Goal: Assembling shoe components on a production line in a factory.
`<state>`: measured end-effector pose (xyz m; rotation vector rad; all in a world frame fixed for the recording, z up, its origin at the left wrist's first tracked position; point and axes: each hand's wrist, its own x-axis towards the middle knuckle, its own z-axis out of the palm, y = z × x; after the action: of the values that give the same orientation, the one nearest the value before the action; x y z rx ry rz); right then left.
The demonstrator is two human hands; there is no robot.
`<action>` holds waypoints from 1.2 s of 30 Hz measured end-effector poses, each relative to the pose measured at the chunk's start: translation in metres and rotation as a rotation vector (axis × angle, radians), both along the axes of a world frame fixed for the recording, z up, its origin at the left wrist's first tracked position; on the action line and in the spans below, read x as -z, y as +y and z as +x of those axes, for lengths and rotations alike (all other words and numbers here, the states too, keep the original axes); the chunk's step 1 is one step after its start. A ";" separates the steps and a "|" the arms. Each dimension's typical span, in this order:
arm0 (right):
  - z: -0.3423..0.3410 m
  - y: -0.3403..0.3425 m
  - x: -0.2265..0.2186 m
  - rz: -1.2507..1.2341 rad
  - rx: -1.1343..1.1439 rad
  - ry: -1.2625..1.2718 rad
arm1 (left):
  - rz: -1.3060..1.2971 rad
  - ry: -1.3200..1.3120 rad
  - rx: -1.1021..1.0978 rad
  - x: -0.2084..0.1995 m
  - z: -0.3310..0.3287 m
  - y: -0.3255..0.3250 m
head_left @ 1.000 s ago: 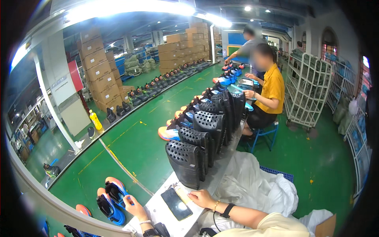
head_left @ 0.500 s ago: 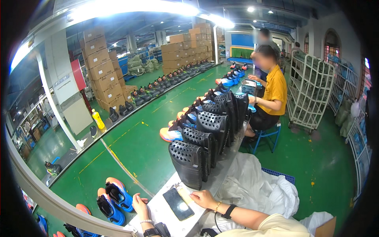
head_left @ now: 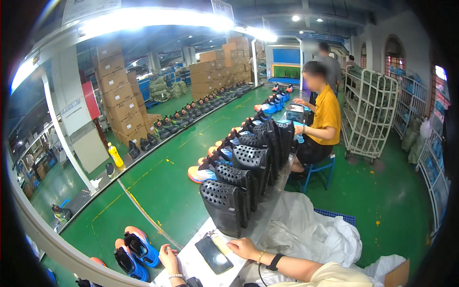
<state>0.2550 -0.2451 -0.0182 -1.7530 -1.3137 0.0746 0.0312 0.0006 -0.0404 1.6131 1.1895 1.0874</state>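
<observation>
My left hand (head_left: 168,257) rests at the left edge of a white work surface (head_left: 191,265), fingers loosely bent and apart, holding nothing. On that surface lies a dark-screened phone (head_left: 213,255), screen up, with a ceiling light mirrored in it. My right hand (head_left: 243,248) lies to the phone's right, fingers loosely stretched toward a tan strip (head_left: 223,243) beside it; nothing shows in its grip. Just beyond stand black perforated shoe-shaped pieces (head_left: 220,205), upright in a row. Past them run blue and orange sports shoes (head_left: 203,173).
More sports shoes (head_left: 143,246) are at the lower left. White cloth (head_left: 315,234) is heaped right of the bench. A person in a yellow shirt (head_left: 327,115) sits farther along on a blue stool (head_left: 319,172). Behind are a wheeled cage trolley (head_left: 368,115) and stacked cartons (head_left: 117,95).
The whole view has shifted slightly, so the bench and shoes sit a little farther left. Both my hands stay beside the phone. The seated person's head has turned slightly.
</observation>
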 end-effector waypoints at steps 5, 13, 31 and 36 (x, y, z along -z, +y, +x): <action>0.001 0.002 0.004 0.008 0.019 0.022 | 0.011 -0.020 0.009 0.000 0.002 -0.001; 0.001 0.002 0.002 0.028 0.025 -0.001 | -0.010 -0.023 0.005 0.002 0.003 0.000; 0.002 0.001 0.001 0.020 0.010 0.004 | 0.002 0.018 0.014 0.000 0.002 -0.001; 0.001 0.000 -0.001 -0.019 0.011 0.006 | 0.002 0.016 0.012 -0.001 0.000 -0.002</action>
<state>0.2559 -0.2456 -0.0168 -1.7744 -1.3029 0.0866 0.0317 -0.0015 -0.0392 1.6311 1.1884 1.0701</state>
